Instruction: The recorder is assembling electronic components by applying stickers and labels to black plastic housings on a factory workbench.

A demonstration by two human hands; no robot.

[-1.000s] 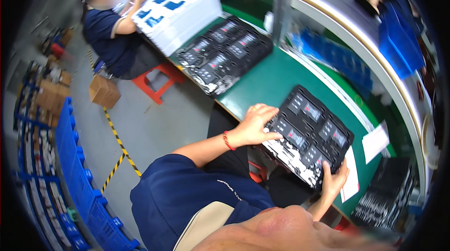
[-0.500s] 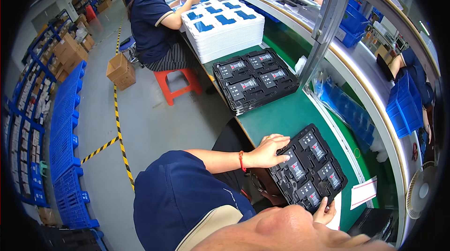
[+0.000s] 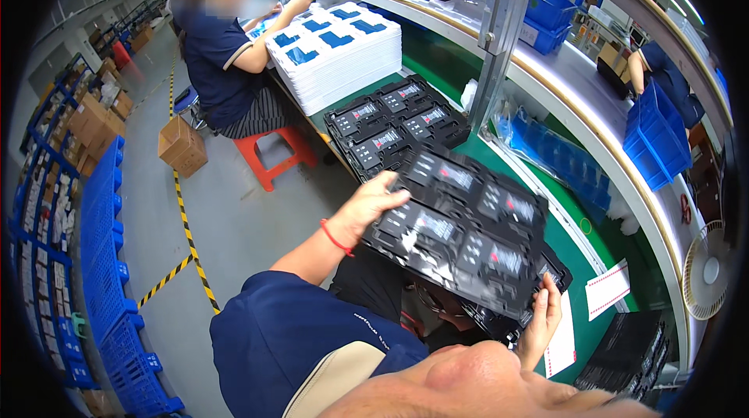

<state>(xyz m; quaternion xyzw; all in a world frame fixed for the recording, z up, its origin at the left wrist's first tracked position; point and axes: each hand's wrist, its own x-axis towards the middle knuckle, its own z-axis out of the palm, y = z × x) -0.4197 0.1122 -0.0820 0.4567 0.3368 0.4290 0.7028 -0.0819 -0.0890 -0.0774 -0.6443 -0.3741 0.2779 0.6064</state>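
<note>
Grip of the right hand [image 3: 540, 323] is closed on the near right edge of a black moulded tray [image 3: 466, 213] carrying four flat battery-like packs [image 3: 505, 260], while the left hand [image 3: 367, 206] likewise clasps the opposite edge, thumb on top, neither parted wider than the tray's rim. Held above another black tray [image 3: 555, 266] on the green table [image 3: 576, 240], it would probably ride best level, both sides supported evenly so no pack slides from its recess. Its far side overlaps the loaded tray stack [image 3: 452, 133] in view, contact unclear, with the white tray stack [image 3: 351, 74] beyond
</note>
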